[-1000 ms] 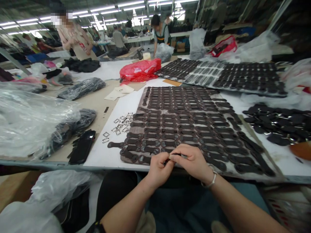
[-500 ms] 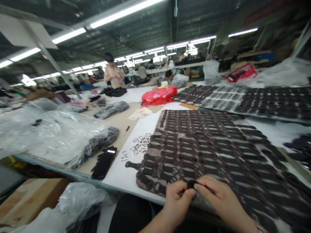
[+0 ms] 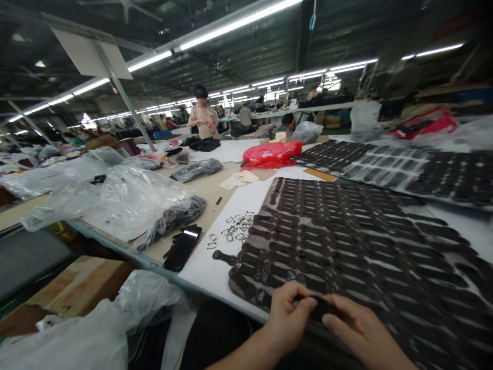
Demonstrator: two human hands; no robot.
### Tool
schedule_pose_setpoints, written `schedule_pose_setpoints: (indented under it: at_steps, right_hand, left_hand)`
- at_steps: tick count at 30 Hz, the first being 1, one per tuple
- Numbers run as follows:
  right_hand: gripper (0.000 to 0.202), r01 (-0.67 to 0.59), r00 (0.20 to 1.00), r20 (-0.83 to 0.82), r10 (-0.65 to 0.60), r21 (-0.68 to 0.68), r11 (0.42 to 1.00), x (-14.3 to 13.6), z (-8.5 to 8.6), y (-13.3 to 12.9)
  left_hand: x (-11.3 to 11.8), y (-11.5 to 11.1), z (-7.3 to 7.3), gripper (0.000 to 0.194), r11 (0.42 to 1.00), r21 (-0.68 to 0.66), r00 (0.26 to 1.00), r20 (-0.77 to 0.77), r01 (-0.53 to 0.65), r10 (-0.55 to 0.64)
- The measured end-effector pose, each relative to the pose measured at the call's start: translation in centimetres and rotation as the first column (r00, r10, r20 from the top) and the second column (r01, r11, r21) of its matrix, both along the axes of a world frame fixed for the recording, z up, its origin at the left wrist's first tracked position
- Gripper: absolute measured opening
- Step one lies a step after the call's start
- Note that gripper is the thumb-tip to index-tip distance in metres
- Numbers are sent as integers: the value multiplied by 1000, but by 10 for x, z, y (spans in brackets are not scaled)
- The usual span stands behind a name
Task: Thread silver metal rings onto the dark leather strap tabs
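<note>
Between my two hands, over the near edge of the table, is a small dark strap piece [image 3: 320,308]. My left hand [image 3: 288,313] pinches its left end between thumb and forefinger. On the other end, the thumb and fingers of my right hand [image 3: 356,326] are closed. Just beyond lies a board [image 3: 265,236] covered with rows of dark strap pieces with rounded ends. One loose strap piece [image 3: 224,257] sticks out past its left edge. Left of the board, several metal rectangular rings [image 3: 233,228] lie scattered on white paper [image 3: 210,267].
A black phone [image 3: 184,247] lies left of the paper, near plastic-wrapped bundles [image 3: 146,200]. A red plastic bag [image 3: 271,154] sits behind the board, with another sheet of strap pieces [image 3: 393,164] at the right. A cardboard box [image 3: 73,288] stands low at left. A person [image 3: 204,115] stands farther back.
The view has swung left, so the scene sits farther right. Both hands still hold the strap piece, and more of it shows between my fingers.
</note>
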State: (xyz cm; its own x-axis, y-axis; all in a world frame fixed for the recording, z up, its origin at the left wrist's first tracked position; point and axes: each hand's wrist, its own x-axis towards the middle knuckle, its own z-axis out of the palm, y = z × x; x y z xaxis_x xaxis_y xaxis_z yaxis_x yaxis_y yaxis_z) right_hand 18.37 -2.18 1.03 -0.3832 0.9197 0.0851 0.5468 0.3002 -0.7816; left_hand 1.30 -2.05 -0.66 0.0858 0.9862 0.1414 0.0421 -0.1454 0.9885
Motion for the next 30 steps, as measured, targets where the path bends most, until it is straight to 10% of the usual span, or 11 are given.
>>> schedule_pose_setpoints:
  at_steps: [9, 19, 26, 30]
  right_hand:
    - [43, -53, 998, 37, 44, 282, 958, -11, 17, -8]
    - [20, 42, 998, -48, -30, 267, 963, 3, 16, -12]
    - [17, 259, 932, -299, -207, 147, 955, 0, 16, -11]
    - [18, 273, 917, -329, -226, 105, 956, 0, 12, -10]
  left_hand:
    - [-8, -1, -10, 12, 971, -90, 946, 262, 221, -192]
    - [-9, -1, -11, 12, 985, -16, 985, -36, 170, -171]
    - [-4, 0, -21, 34, 966, -161, 972, 148, 203, -180]
    - [-6, 3, -17, 26, 953, -86, 948, -109, 292, -300]
